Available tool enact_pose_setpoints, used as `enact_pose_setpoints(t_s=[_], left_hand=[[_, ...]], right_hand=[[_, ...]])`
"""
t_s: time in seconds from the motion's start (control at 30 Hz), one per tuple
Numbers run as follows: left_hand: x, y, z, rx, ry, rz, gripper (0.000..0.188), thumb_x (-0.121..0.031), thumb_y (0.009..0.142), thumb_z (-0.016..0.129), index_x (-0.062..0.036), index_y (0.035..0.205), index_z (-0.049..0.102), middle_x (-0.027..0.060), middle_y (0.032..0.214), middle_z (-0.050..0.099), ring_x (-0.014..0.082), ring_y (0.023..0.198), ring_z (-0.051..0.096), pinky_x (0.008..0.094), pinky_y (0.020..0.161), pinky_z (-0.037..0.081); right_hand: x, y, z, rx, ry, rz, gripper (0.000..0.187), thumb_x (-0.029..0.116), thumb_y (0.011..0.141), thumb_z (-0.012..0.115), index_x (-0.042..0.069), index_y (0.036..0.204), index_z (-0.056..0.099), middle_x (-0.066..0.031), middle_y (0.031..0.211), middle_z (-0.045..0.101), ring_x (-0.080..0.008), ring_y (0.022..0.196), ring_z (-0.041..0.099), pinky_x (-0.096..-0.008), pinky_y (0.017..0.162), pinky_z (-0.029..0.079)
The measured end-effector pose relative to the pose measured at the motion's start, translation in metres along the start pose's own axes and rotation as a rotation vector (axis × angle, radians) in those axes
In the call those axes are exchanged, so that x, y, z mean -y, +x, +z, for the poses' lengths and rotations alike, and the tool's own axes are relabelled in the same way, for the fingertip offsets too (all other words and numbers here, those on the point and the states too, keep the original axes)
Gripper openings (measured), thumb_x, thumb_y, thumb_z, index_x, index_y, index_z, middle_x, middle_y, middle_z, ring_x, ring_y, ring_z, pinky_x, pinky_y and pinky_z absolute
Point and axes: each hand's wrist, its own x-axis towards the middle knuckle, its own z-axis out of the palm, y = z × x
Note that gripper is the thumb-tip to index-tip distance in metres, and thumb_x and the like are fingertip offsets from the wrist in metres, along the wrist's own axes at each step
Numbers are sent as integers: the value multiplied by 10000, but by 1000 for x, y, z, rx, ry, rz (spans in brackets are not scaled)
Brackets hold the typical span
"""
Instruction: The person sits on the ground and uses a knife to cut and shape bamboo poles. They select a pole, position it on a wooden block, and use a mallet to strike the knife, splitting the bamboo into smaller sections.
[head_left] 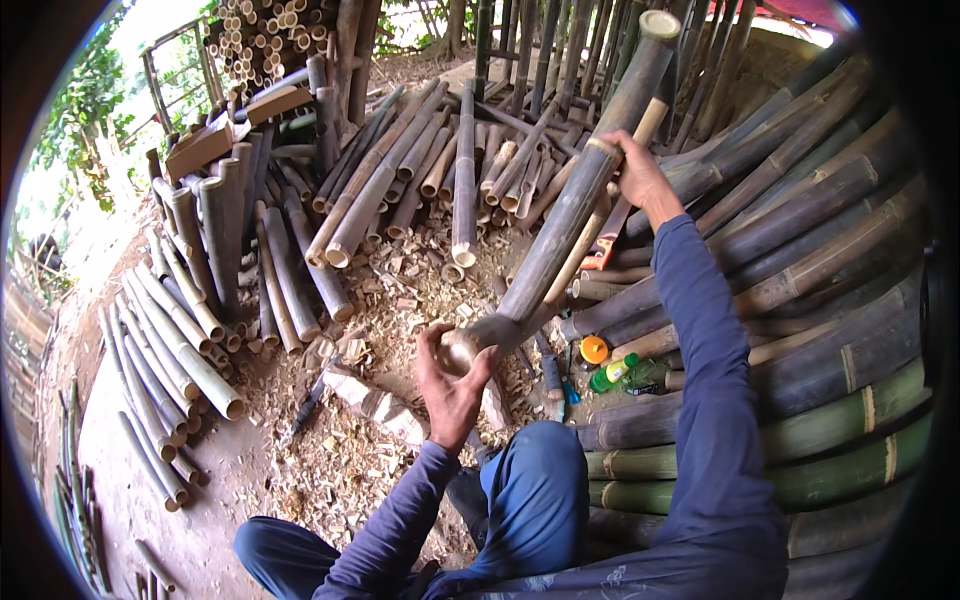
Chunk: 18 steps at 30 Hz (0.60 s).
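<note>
A thick, dark bamboo pole (pixel 560 235) slants across in front of me, its near end low and its far end raised to the upper right. My left hand (pixel 455 390) curls around the near end, thumb and fingers on either side of the pale rim. Farther up, my right hand (pixel 640 178) grips the pole from its right side near a node. Behind the pole stands a thinner, paler bamboo piece (pixel 580 248). An orange saw handle (pixel 600 255) shows just right of it. Below my left hand lies a pale, chipped wood block (pixel 375 402).
Wood chips (pixel 340 460) litter the ground. Long bamboo poles (pixel 800 270) are stacked at right; cut bamboo lengths (pixel 390 180) lean ahead and others (pixel 180 345) lie left. A dark-handled tool (pixel 310 402), a green bottle (pixel 613 373) and an orange-capped container (pixel 594 349) lie nearby.
</note>
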Motion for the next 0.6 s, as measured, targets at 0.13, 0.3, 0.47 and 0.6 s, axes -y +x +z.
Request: enact_pose_setpoints(t_s=[0.13,0.3,0.47,0.6], left_hand=[[-11,29,28,59,-4,-30,624,-333,822,826,28,1236,530,129,1097,591,211,945,608,366,827,515],[-26,92,66,63,97,114,696,-369,824,851,59,1261,519,155,1061,618,235,937,632,364,808,543],[-28,162,100,221,68,158,574,-357,859,810,42,1126,495,203,1006,571,348,941,588,473,809,484],[-18,184,104,332,13,172,551,-297,898,793,68,1175,485,243,1096,607,355,971,641,450,828,538]], right_hand=[[20,0,-34,-105,-369,18,577,444,911,738,30,1299,631,-102,1160,668,-249,1043,631,-404,955,497],[15,-69,38,-303,-1132,-608,697,501,978,646,-56,1386,548,-306,1348,613,-408,1241,623,-488,1051,491],[-40,-143,132,-7,-1091,-714,649,538,1085,434,-29,1321,644,-259,1378,597,-367,1284,582,-433,1112,435],[-39,-132,139,136,-722,-529,687,574,1086,401,-28,1317,637,-261,1265,666,-380,1245,613,-424,1049,471]])
